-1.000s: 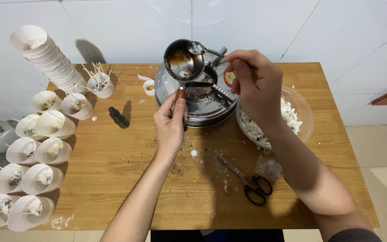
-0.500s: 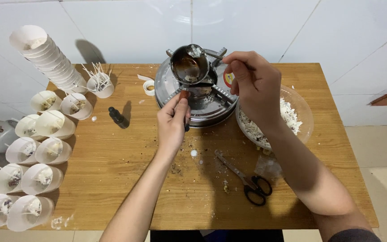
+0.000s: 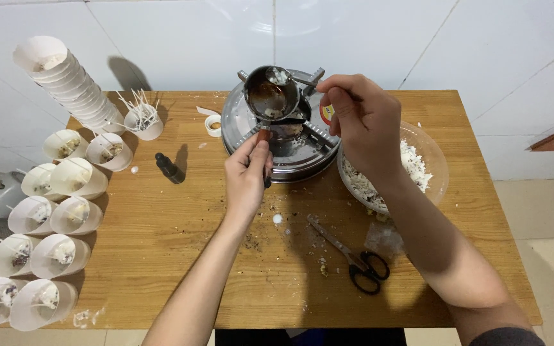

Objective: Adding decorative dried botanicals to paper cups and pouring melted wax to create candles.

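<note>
Above the round metal burner (image 3: 290,150) at the back of the wooden table (image 3: 161,243), the left hand (image 3: 246,176) has its fingers closed around the handle of a small metal ladle (image 3: 270,96), whose bowl is tipped toward the camera and shows a brown, wet inside. Just right of the burner's middle, the right hand (image 3: 363,118) pinches the handle of a spoon (image 3: 286,77) whose tip, with a white lump on it, rests at the ladle's rim. Right of the burner and touching its edge sits a clear bowl (image 3: 434,166) of white flakes. Nearer the person than the burner lie black-handled scissors (image 3: 357,263). Left of the burner stands a small dark bottle (image 3: 169,168), and farther left are rows of paper cups (image 3: 52,218) and a leaning stack of cups (image 3: 65,80).
</note>
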